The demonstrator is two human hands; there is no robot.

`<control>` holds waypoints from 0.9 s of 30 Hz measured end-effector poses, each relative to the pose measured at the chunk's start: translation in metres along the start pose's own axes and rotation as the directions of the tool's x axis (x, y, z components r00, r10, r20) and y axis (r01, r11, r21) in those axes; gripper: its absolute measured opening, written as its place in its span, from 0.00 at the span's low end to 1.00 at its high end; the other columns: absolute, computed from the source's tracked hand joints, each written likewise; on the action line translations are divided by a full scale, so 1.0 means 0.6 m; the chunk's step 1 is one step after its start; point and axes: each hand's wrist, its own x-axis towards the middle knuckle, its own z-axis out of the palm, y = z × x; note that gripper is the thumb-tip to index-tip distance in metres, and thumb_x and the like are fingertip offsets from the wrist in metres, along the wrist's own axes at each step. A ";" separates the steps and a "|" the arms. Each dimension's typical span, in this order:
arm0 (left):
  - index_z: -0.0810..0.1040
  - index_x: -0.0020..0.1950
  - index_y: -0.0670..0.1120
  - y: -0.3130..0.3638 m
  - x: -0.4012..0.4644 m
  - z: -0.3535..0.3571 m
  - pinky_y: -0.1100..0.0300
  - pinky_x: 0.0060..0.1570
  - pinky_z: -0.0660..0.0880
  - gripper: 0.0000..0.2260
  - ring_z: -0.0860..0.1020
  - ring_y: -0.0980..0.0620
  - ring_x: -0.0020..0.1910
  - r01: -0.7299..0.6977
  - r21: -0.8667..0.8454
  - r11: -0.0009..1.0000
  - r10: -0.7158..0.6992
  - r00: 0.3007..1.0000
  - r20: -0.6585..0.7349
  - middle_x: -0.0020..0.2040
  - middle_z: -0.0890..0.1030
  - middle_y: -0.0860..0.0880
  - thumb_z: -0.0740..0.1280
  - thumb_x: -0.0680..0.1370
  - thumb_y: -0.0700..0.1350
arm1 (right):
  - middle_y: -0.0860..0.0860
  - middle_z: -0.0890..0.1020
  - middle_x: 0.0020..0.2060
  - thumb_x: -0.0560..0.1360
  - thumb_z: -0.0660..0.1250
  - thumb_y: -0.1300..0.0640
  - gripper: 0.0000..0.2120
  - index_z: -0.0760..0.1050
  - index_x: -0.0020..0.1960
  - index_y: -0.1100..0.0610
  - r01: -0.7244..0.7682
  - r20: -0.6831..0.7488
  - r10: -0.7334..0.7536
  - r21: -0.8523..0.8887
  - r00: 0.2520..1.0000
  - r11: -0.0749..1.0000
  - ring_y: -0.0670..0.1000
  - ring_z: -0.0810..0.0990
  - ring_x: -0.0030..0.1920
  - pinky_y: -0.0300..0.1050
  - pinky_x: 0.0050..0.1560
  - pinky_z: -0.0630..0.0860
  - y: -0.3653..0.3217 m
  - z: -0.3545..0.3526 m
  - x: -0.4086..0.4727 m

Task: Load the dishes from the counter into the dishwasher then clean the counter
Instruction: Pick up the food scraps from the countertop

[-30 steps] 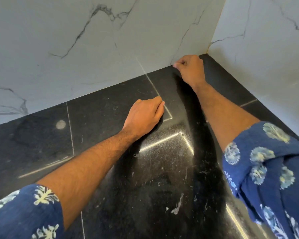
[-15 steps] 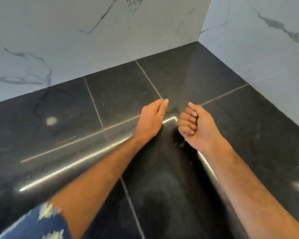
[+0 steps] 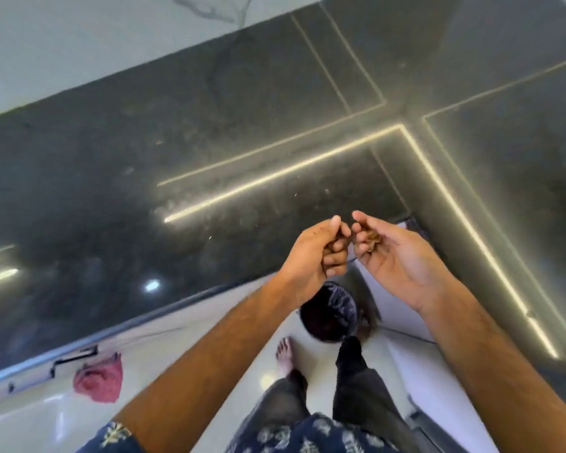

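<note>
Half a second ago both hands low on the black table (image 3: 209,132), left hand (image 3: 311,256) flat, right hand (image 3: 396,256) fisted beside it; now both lifted off the stone and held together past the table's inner front edge, over the floor (image 3: 229,325). View tipped down as well: wall corner gone, legs, a bare foot (image 3: 285,354) and a dark round bin (image 3: 329,313) come into sight below the hands. Left grip curled, fingertips drawn in against the thumb, just touching the right fingertips; whether anything pinched there, cannot tell. Right grip palm-up, fingers bent round a small heap of brown scraps (image 3: 370,240) cupped at the finger bases. Heap a loose clump with no clear long axis and no readable pointing direction; blurred. Table itself an L of dark slabs, one run stretching away to the left along the marble wall (image 3: 79,44), the other running down the right side, with bright strip reflections crossing at the bend. Pink cloth (image 3: 100,380) lying crumpled on the floor at lower left, near a dark cabinet handle (image 3: 74,358). Blue patterned sleeve (image 3: 115,436) at the bottom edge.
</note>
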 end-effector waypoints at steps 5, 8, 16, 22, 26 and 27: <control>0.68 0.36 0.46 -0.079 -0.078 -0.037 0.71 0.20 0.54 0.19 0.57 0.58 0.18 0.190 -0.040 0.981 -0.192 0.981 -0.037 0.26 0.63 0.51 0.56 0.85 0.51 | 0.56 0.79 0.37 0.81 0.59 0.59 0.12 0.78 0.49 0.64 -0.131 -0.084 0.141 0.112 0.987 0.985 0.45 0.77 0.29 0.34 0.29 0.76 0.112 -0.056 -0.052; 0.69 0.34 0.45 -0.148 -0.081 -0.060 0.70 0.21 0.54 0.19 0.58 0.57 0.17 0.271 -0.011 0.963 -0.268 0.944 -0.191 0.24 0.65 0.50 0.57 0.84 0.50 | 0.57 0.81 0.38 0.81 0.58 0.61 0.11 0.78 0.50 0.65 -0.179 -0.177 0.191 0.084 0.965 0.980 0.49 0.81 0.35 0.38 0.35 0.80 0.176 -0.106 -0.040; 0.76 0.41 0.40 -0.369 0.056 -0.141 0.66 0.21 0.70 0.11 0.74 0.55 0.21 0.398 -0.099 0.912 -0.387 0.757 -0.526 0.26 0.76 0.47 0.58 0.81 0.35 | 0.58 0.81 0.43 0.78 0.62 0.68 0.08 0.75 0.56 0.65 -0.169 -0.371 0.232 0.194 0.899 0.966 0.52 0.82 0.43 0.42 0.47 0.81 0.310 -0.320 0.106; 0.75 0.43 0.40 -0.512 0.143 -0.205 0.65 0.25 0.73 0.10 0.74 0.51 0.25 0.347 -0.245 0.906 -0.424 0.711 -0.562 0.28 0.76 0.47 0.56 0.80 0.34 | 0.58 0.79 0.41 0.79 0.58 0.72 0.10 0.76 0.46 0.63 -0.243 -0.538 0.229 0.046 0.811 0.969 0.52 0.78 0.41 0.44 0.51 0.78 0.394 -0.442 0.209; 0.74 0.45 0.44 -0.555 0.171 -0.239 0.61 0.35 0.72 0.08 0.72 0.53 0.32 0.328 -0.287 0.900 -0.436 0.695 -0.573 0.35 0.73 0.48 0.60 0.82 0.42 | 0.57 0.74 0.36 0.78 0.59 0.71 0.11 0.73 0.40 0.62 -0.268 -0.567 0.231 0.020 0.790 0.963 0.51 0.74 0.37 0.45 0.56 0.75 0.421 -0.464 0.247; 0.74 0.50 0.44 -0.556 0.172 -0.242 0.61 0.39 0.73 0.06 0.73 0.53 0.36 0.335 -0.280 0.900 -0.436 0.705 -0.559 0.39 0.74 0.48 0.60 0.83 0.45 | 0.56 0.73 0.35 0.78 0.59 0.70 0.10 0.72 0.40 0.61 -0.278 -0.570 0.234 0.011 0.788 0.961 0.50 0.72 0.36 0.43 0.52 0.74 0.422 -0.465 0.251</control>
